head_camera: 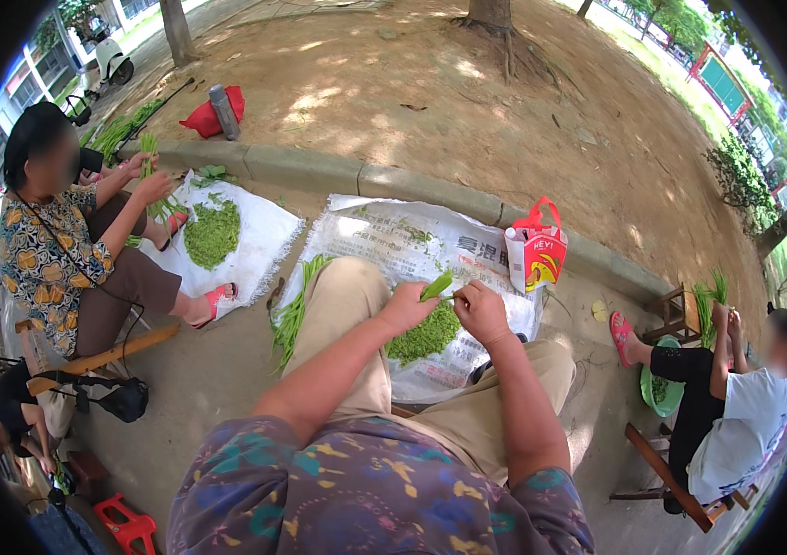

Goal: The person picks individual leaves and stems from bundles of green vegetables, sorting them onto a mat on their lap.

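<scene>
My left hand [407,305] grips a small bright green bunch of plant stalks or leaves [438,285] above my knees. Close by on its right, the fingers of my right hand [482,312] pinch a thin green strand [450,298] at the bunch's lower end. Beneath both hands, a heap of short green pieces [428,340] lies on a flattened white woven sack [338,229] that bears printing. Long green stalks [296,312] rest at the sack's left edge, beside my left knee.
A red-and-white bag [537,250] stands at the sack's far right corner, by a concrete kerb [428,186]. Seated people handle green stalks at left [53,229] and right [733,416]. A second white sack [261,229] holds another green heap. A green basin [664,388] sits at right.
</scene>
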### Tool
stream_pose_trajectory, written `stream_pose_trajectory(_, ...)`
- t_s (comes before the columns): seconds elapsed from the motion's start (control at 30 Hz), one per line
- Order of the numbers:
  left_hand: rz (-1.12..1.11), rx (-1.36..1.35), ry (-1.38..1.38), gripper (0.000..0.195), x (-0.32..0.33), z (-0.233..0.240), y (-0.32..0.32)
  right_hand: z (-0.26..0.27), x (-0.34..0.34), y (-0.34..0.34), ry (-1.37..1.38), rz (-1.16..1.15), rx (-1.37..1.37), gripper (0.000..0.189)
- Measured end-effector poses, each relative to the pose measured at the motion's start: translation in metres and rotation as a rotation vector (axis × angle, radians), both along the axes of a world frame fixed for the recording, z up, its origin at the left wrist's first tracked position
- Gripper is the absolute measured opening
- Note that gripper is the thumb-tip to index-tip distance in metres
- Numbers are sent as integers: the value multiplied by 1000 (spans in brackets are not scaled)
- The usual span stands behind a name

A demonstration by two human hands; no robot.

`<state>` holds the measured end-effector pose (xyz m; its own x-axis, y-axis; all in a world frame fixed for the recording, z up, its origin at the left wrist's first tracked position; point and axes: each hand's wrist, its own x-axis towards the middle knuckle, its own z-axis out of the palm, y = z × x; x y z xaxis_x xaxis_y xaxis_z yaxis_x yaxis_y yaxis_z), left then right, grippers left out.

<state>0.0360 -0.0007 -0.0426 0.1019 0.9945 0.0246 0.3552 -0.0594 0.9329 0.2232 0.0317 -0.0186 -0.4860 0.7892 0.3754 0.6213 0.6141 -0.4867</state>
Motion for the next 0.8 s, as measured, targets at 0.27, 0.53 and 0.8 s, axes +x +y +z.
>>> stream_pose_trajectory(0.27, -2, -304, -177, 15, 4, 20, 2, -2, -3, 3, 208, -129, -190, 5)
stream_pose_trajectory(0.53, 104, -470, -637, 15, -2, 27, 1, 4, 50, 33, 874, -319, -547, 20)
stream_pose_trajectory(0.8, 50, -399, -602, 17, 10, 30, 0, 13, 18, 7, 681, -154, -787, 16)
